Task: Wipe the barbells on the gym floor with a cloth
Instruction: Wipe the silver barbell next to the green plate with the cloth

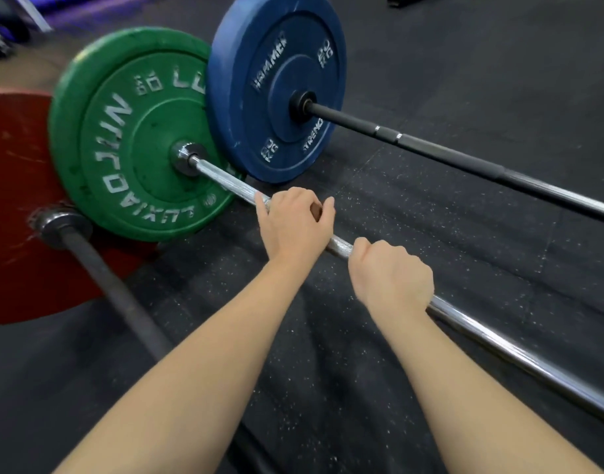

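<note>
Gripping the chrome bar (498, 340) with both hands. Our left hand (295, 220) sits nearer the green plate (122, 131), fingers curled over the shaft. Our right hand (392, 278) is next along, farther from the green plate, closed in a fist round the shaft. A short stretch of knurled steel shows between the two hands.

The chrome bar lies low over the black speckled floor (464, 251), its end running into the hub of the green plate, which stands on edge.

Beyond the green plate a blue plate (276, 80) also stands on edge, its rim covering part of the green face. It carries a black bar (447, 153) that runs roughly alongside ours; we cannot tell whether the plates touch.

On the near side of the green plate is a red plate (16, 200), partly hidden behind it, with a dark bar (122, 302) passing under our left forearm.
</note>
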### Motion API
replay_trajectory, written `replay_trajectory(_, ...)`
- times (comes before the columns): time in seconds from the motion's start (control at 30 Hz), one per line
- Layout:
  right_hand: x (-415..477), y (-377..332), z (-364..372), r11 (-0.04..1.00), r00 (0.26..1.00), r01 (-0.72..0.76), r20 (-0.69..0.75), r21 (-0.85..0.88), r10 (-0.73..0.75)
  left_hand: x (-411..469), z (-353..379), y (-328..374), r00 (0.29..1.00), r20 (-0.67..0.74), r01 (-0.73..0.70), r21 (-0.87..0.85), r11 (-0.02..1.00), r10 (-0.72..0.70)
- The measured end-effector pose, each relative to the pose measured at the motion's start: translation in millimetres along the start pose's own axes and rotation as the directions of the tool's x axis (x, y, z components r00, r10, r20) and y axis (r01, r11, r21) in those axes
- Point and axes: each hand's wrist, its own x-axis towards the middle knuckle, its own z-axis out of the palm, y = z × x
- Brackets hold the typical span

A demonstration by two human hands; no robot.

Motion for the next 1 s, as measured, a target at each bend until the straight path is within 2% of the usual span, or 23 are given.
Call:
replay_trajectory(0.07, -4.3, 1.8, 4.0, 0.997, 0.999, 0.028, -0.035, -0.065, -0.03, 4.4, 1.8, -3.1, 1.0, 0.022, -0.02, -0.005, 1.0, 0.021)
replay_trajectory(0.2, -7.2, 5.1, 2.8, 0.995, 0.994, 0.083, -0.069, -0.062, -0.087, 23.0, -6.7, -26.6, 0.999, 0.03, -0.027, -0.025, 0.999, 0.028)
replay_trajectory(0.37, -6.4, 5.8, 2.7, 0.998, 0.996, 0.067, -0.055, 0.019, -0.065, 45.1, -9.6, -34.0, 0.999, 0.036, -0.006, 0.073, 0.997, 0.003)
replay_trajectory(0.57, -5.6, 2.2, 0.1, 1.0, 0.999, 0.029, -0.023, 0.006, -0.028, 38.6, -8.4, -30.3, 0.999, 0.043, 0.017, 0.031, 0.999, -0.018)
replay_trajectory(0.77, -3.9, -0.5, 4.3, 0.999, 0.998, -0.048, -0.037, 0.012, 0.048, 8.2, -1.0, -22.5, 0.995, -0.056, -0.079, 0.005, 0.997, 0.079)
replay_trajectory(0.9, -3.0, -0.9, 8.6, 0.998, 0.996, -0.06, -0.061, -0.004, 0.059, 15.5, -0.9, -34.2, 0.995, -0.036, -0.097, -0.037, 0.995, 0.095)
replay_trajectory(1.0, -3.5, -0.8, 7.1, 0.997, 0.996, -0.071, -0.058, 0.01, 0.071, 29.1, -6.8, -45.8, 0.982, 0.051, -0.181, -0.02, 0.983, 0.181)
